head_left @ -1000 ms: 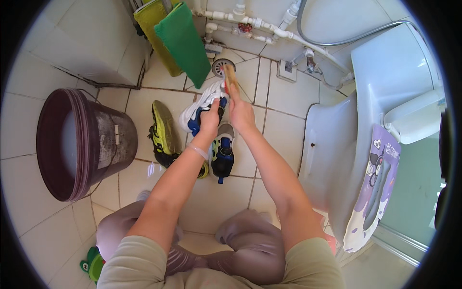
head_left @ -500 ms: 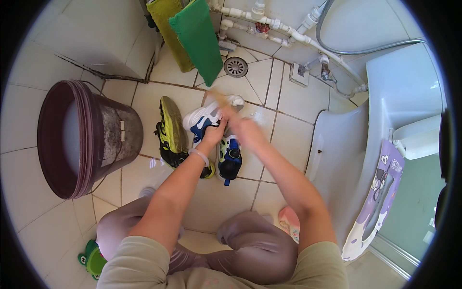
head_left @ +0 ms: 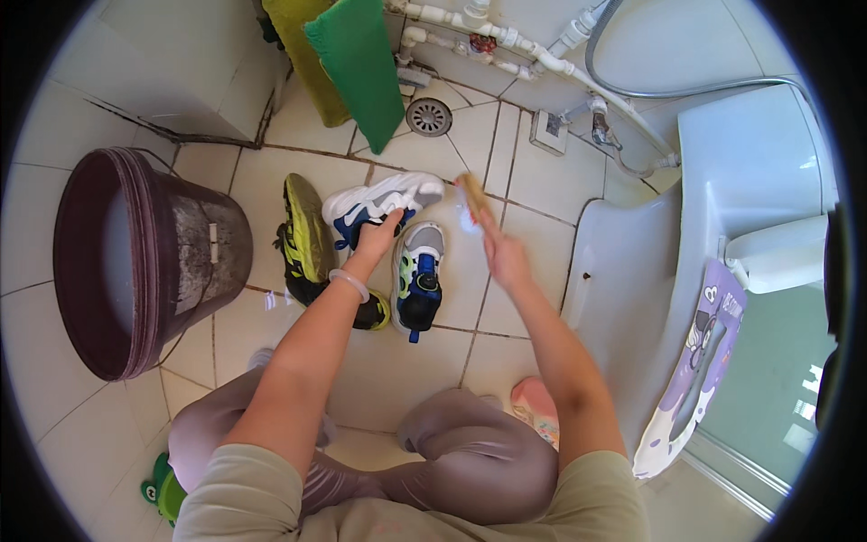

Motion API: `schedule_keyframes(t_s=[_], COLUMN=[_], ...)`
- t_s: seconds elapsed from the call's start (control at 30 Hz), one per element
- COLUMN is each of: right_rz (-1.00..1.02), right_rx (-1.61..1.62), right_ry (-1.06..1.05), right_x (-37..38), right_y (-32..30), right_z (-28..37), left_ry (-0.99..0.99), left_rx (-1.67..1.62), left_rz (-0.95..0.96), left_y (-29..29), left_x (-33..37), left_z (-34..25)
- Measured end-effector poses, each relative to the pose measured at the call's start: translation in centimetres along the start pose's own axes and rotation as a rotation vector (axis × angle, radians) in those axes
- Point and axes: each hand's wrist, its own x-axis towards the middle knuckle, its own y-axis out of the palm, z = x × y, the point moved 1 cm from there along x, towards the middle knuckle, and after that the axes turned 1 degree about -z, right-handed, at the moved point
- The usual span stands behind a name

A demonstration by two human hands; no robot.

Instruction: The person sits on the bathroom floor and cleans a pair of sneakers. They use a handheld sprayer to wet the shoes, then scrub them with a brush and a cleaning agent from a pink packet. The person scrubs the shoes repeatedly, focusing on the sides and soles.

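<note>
My left hand (head_left: 377, 237) grips the white-and-blue child's sneaker (head_left: 384, 206) by its side, tipping it off the tiled floor (head_left: 533, 230) so its surface faces the wooden scrubbing brush (head_left: 471, 194) clenched in my right hand (head_left: 504, 257); the brush sits just beside the sneaker's toe, blurred. Just below that sneaker lies its mate, a blue-and-grey shoe (head_left: 420, 275), flat on the tiles. Left of the held sneaker a yellow-green and black shoe (head_left: 307, 244) rests on its side, and farther left stands a dark maroon plastic bucket (head_left: 144, 253). Above the sneaker is a round metal floor drain (head_left: 428, 116) beside a leaning green board (head_left: 359, 63). Well to the right, a purple cartoon-printed seat cover (head_left: 691, 361) hangs by the white toilet (head_left: 632, 271).
</note>
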Motion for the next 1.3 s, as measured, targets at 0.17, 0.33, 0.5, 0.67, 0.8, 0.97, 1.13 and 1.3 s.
schedule_keyframes(t_s=[0.17, 0.33, 0.5, 0.67, 0.8, 0.97, 1.13, 1.3], right_rz=[-0.026, 0.009, -0.021, -0.024, -0.301, -0.026, 0.016, 0.028], right_rx=[-0.13, -0.204, -0.128, 0.003, 0.21, -0.07, 0.028, -0.101], right_ry=[0.003, 0.077, 0.059, 0.083, -0.292, -0.191, -0.286, -0.06], right_x=[-2.6, -3.0, -4.3, -4.2, -2.5, 1.8, 1.2, 6.7], right_y=[3.4, 2.3, 3.7, 3.3, -0.2, -0.9, 0.9, -2.0], right_z=[-0.9, -1.3, -2.8, -2.3, 5.0, 11.5, 14.1, 9.8], left_ry=[-0.095, 0.001, -0.056, -0.072, -0.035, -0.214, -0.262, -0.277], left_rx=[0.038, -0.131, -0.061, -0.059, -0.168, -0.305, -0.846, -0.398], left_rz=[-0.222, -0.172, -0.13, -0.166, -0.142, -0.204, -0.061, -0.275], left_y=[1.0, 0.7, 0.9, 0.7, 0.5, 2.3, 2.0, 4.6], left_x=[0.8, 0.5, 0.6, 1.0, 1.1, 0.8, 0.7, 0.1], left_z=[-0.3, -0.6, -0.4, 0.7, 0.7, -1.4, -2.3, -2.2])
